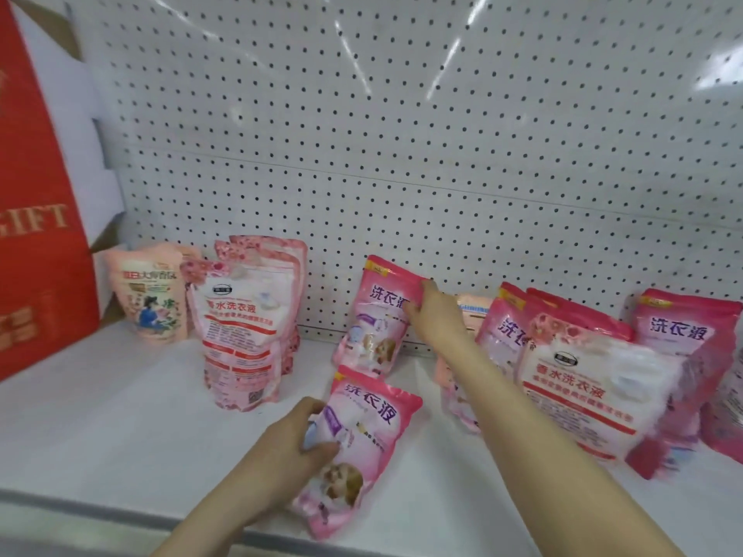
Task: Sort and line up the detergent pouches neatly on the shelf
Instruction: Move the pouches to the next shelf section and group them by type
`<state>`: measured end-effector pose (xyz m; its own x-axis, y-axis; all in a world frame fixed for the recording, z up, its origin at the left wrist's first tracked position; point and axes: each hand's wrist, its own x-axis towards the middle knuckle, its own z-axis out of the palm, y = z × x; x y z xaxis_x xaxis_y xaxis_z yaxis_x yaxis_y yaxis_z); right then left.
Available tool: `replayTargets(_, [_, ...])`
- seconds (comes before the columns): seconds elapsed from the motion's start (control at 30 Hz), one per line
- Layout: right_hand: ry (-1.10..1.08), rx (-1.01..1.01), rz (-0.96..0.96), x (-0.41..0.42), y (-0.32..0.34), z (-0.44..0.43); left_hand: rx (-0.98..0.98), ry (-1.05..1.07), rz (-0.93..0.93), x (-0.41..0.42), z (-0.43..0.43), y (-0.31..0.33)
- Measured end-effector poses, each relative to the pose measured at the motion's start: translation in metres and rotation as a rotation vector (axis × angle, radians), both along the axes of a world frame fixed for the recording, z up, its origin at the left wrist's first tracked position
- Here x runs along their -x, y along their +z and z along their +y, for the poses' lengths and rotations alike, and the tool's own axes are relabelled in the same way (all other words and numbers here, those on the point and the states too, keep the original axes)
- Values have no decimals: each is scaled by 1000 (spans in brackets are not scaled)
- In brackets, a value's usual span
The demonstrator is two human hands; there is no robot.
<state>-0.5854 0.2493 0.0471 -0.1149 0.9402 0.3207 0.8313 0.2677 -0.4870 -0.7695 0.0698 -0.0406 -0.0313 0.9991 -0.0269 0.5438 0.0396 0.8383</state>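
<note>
Both hands are busy: the right hand (436, 315) reaches deep and pinches the top corner of the rear pink pouch (372, 319). The left hand (297, 440), closer to the body, has fingers and thumb curled round the side of the front pink pouch (362, 448). The two pouches bear the same print, so the pair looks meant for one row, one behind the other.

Beyond the right hand rises the pegboard (402, 134). The rear pink pouch leans against it, likely because a soft pouch will not stand well without a back. Under both hands runs the white shelf (100, 416), with bare surface to the left of the left hand. Far to the left of both hands stands a red gift box (36, 174), upright at the shelf's end.

Just right of the right forearm lies a mixed heap (583, 387). Pink pouches and a white-fronted one overlap and tilt there, unsorted, and that is probably where most of the work remains.

Left of the right hand, a white-and-pink stack (241, 327) stands upright, several alike pressed front to back, which reads as a finished group. Beside it, further left, a peach pouch (148, 295) stands close to the box.

The front pink pouch lies slanted near the shelf's front edge, so it needs raising and squaring before it matches its twin.
</note>
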Motion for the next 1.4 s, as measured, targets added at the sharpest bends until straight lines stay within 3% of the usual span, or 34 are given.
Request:
replayTargets(0.1, [-75, 294, 197, 26, -24, 15, 12, -13, -12, 16, -16, 1])
replayTargets(0.17, [-121, 346, 397, 38, -44, 22, -3, -13, -88, 24, -24, 1])
replayTargets(0.23, [-176, 375, 680, 44, -57, 29, 3, -4, -195, 28, -30, 1])
replayTargets(0.33, [-120, 658, 1130, 44, -58, 34, 17, 24, -319, 32, -32, 0])
replayTargets(0.43, [-25, 828, 1252, 41, -57, 30, 27, 41, -347, 33, -32, -1])
replayTargets(0.53, [91, 819, 1283, 45, -56, 25, 47, 33, -357, 34, -30, -1])
replayTargets(0.73, [228, 495, 1422, 55, -40, 35, 103, 29, -402, 38, -26, -4])
replayTargets(0.9, [237, 351, 1380, 55, -43, 41, 127, 0, -436, 40, -26, -6])
replayTargets(1.0, [247, 210, 1221, 38, -37, 38, 118, 12, -446, 41, -27, -9])
replayTargets(1.2, [191, -130, 679, 7, 2, 28, 110, 32, -393, 40, -22, -8])
replayTargets(1.33, [138, -212, 163, 17, 26, 30, 119, 19, -368, 38, -19, -7])
replayTargets(1.4, [81, -210, 29, 18, 36, 32, 111, 32, -363, 38, -20, -8])
